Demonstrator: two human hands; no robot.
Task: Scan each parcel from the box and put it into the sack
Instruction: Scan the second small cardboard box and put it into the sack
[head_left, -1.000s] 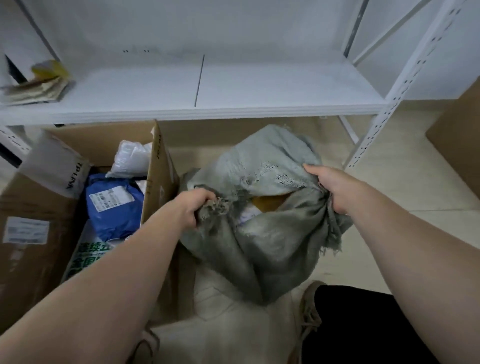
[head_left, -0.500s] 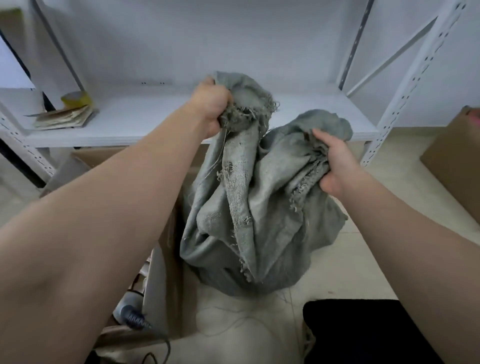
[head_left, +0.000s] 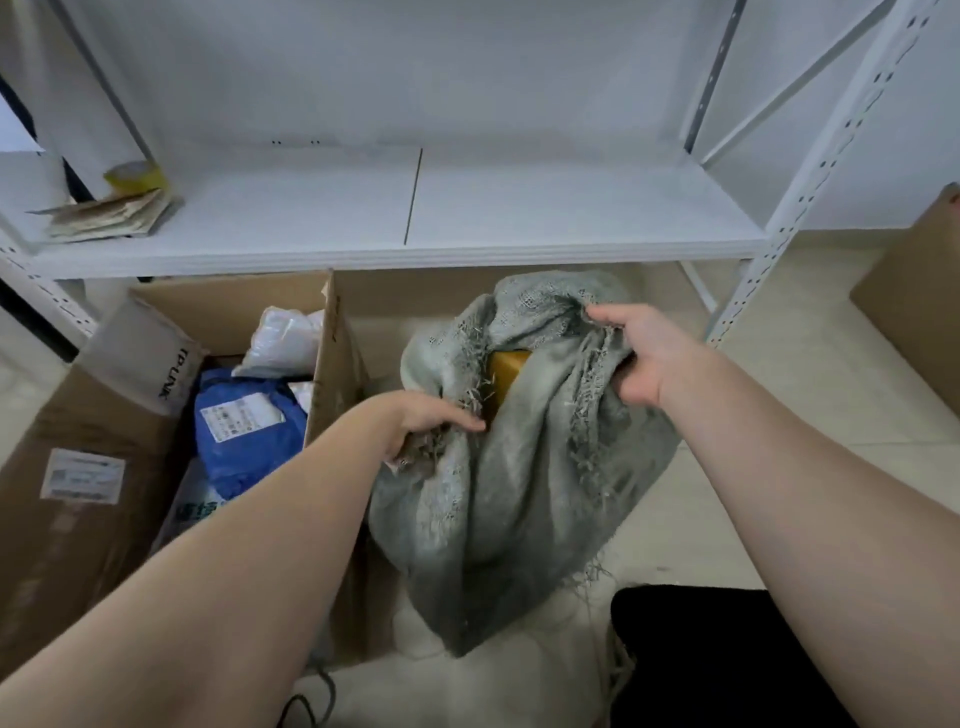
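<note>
Both hands (head_left: 436, 415) (head_left: 644, 358) gripping sack (head_left: 519, 493), yellow parcel (head_left: 506, 371) inside

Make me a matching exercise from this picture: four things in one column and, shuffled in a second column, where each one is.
Things
1. blue parcel
2. yellow-brown parcel
3. tape roll
4. grey sack

Places
A. on the white shelf
B. gripped by the left hand and the right hand
C. in the cardboard box
D. inside the grey sack's mouth

Pairs: 1-C, 2-D, 3-A, 4-B
</note>
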